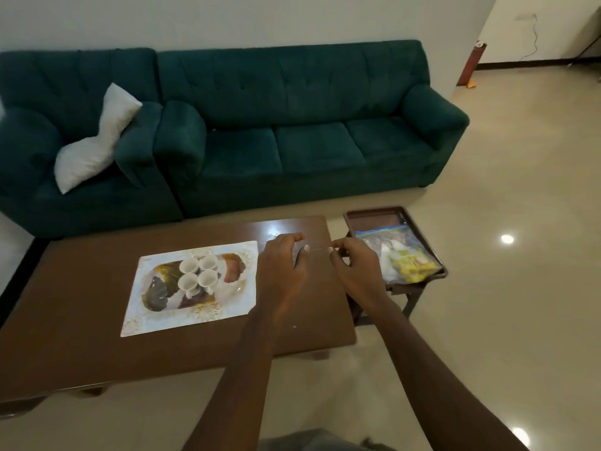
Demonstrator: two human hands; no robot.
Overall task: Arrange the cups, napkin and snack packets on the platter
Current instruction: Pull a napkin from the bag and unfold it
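Hands: left hand [283,262] and right hand [353,271] pinch something thin and clear between them; what it is, cannot tell.
Cups: four cups [198,273] clustered on the platter [156,315].
Snack packets: snack packets [408,260] in the side tray [374,214]; probably light, crinkly, best gripped by the edge.
Napkin: none visible.

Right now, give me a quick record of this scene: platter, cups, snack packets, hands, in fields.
platter: patterned platter lying flat on the brown table
cups: four white cups clustered on the platter
snack packets: in a clear bag on a small side tray, not yet on the platter
left hand: pinching something thin and clear
right hand: pinching its other end
napkin: cannot tell
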